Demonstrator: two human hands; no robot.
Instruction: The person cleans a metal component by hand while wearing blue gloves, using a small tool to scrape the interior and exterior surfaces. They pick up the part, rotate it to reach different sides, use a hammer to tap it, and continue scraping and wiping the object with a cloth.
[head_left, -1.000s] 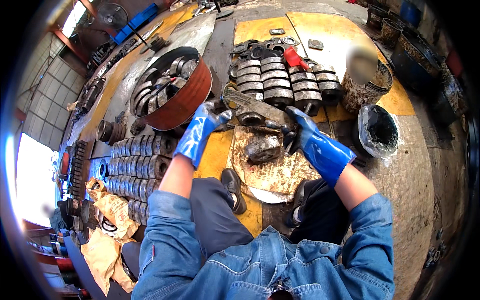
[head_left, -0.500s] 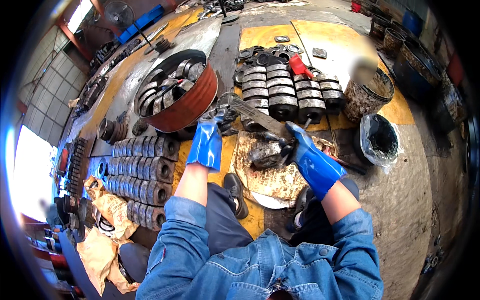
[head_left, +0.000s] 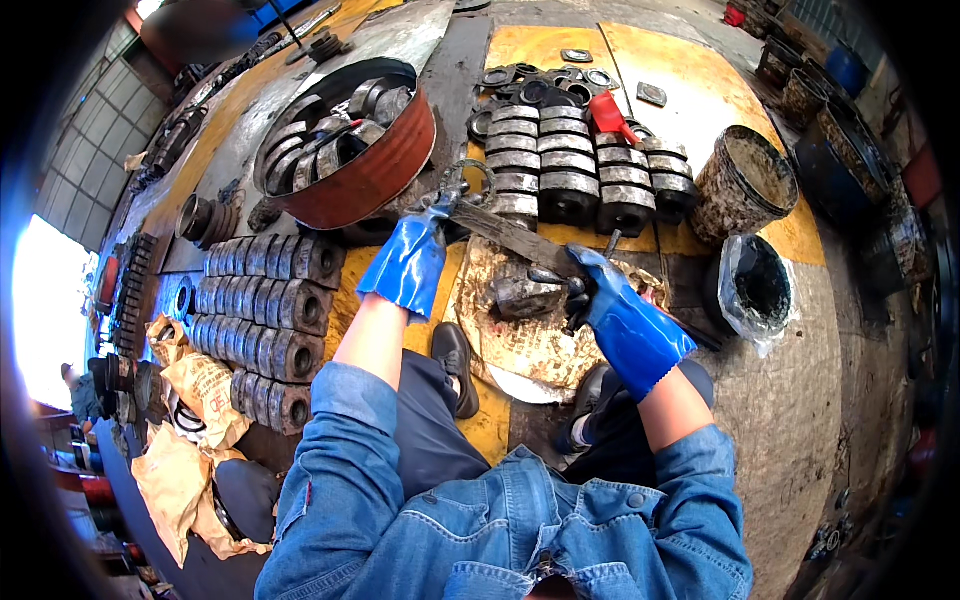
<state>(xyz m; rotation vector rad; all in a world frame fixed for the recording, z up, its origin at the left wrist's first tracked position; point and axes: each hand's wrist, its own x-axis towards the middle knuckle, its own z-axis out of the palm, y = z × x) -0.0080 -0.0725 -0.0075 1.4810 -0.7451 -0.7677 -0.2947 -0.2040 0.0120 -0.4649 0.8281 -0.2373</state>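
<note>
Long, flat, greasy grey metal tool held across frame centre, long axis running 10 to 4 o'clock. Left hand in blue glove clamped on upper end; right hand in blue glove closed round lower end, touching dull cylindrical steel part on stained cardboard sheet. Rust-red round tub at 11 o'clock. Yellow-painted workshop floor, grimy.

Both gloved hands, L & R, fwd, grips closed.
</note>
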